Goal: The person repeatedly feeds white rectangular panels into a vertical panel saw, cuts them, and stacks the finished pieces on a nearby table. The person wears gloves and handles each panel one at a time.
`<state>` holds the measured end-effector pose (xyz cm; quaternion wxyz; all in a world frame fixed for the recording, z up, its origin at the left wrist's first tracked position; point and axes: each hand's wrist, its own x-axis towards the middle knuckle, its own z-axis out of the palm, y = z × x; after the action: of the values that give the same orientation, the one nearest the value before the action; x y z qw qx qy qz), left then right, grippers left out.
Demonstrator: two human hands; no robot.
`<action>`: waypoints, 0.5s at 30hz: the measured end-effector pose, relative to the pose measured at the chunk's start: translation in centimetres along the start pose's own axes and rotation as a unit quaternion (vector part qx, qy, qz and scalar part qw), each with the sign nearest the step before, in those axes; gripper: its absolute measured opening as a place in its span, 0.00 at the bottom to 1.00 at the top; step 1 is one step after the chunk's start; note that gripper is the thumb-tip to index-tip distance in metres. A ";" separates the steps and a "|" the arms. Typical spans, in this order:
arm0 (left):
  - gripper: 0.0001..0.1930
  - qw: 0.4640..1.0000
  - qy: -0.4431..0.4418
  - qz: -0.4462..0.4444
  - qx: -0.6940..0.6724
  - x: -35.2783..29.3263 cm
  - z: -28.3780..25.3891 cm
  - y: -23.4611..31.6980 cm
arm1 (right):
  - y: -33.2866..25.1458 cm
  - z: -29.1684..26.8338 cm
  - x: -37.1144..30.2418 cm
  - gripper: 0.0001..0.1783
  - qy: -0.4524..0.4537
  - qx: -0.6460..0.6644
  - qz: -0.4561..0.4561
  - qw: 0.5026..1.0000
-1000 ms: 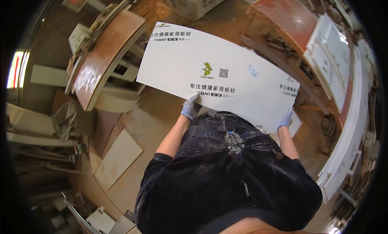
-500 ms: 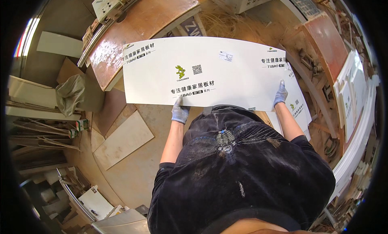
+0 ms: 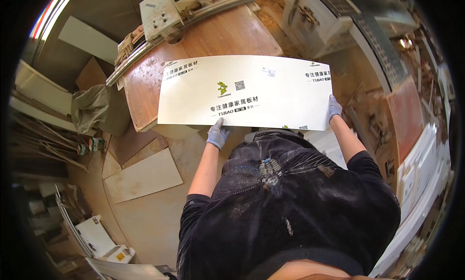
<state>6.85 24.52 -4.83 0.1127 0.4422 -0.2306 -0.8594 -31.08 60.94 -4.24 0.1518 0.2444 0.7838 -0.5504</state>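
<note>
Board (image 3: 281,89) is up in front of you, roughly level, printed face up. In view it overlaps the near edge of the bench (image 3: 218,35); can't tell if it touches or is just above.

Grip: left hand (image 3: 217,136) holds the near edge, left of centre, thumb on the top face, fingers underneath out of sight. Right hand (image 3: 334,109) is on the right end, thumb up along the edge; what its fingers do below is hidden. Both gloved. Pinch force: can't tell.

Main point: the hold is lopsided. Left end runs well past your left hand with nothing visibly under it at the near side. If it droops or twists, I'd slide the left hand further left. Right hand looks well placed to steer the end.

Move both hands at one rate so the board stays flat. Light thumbs; clamping hard on one edge would likely tip the far side.

Far left: grey box (image 3: 160,15) and rail (image 3: 145,45) on the bench. Watch the far left corner there. Right: side table (image 3: 406,118) and stacked white boards (image 3: 414,171); mind your right elbow.

Floor, left: loose panel (image 3: 144,177). Could slip underfoot, so step around it.
</note>
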 end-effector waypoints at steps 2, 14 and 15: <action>0.22 0.992 0.031 -0.032 0.114 1.8 2.3 2.6 | -5.5 4.3 5.2 0.27 0.018 -0.177 -0.129 0.976; 0.48 0.549 0.335 0.200 0.739 3.2 -1.1 17.6 | -13.3 26.5 1.9 0.40 -0.006 -0.323 -0.320 0.891; 0.50 0.559 0.330 0.171 0.742 3.5 -2.5 19.1 | -12.7 27.8 0.5 0.43 -0.010 -0.316 -0.301 0.900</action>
<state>6.66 5.80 0.89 -0.0421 0.5745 -0.8046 -0.1443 -39.34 31.53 -4.18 0.0561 -0.0691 0.9511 -0.2956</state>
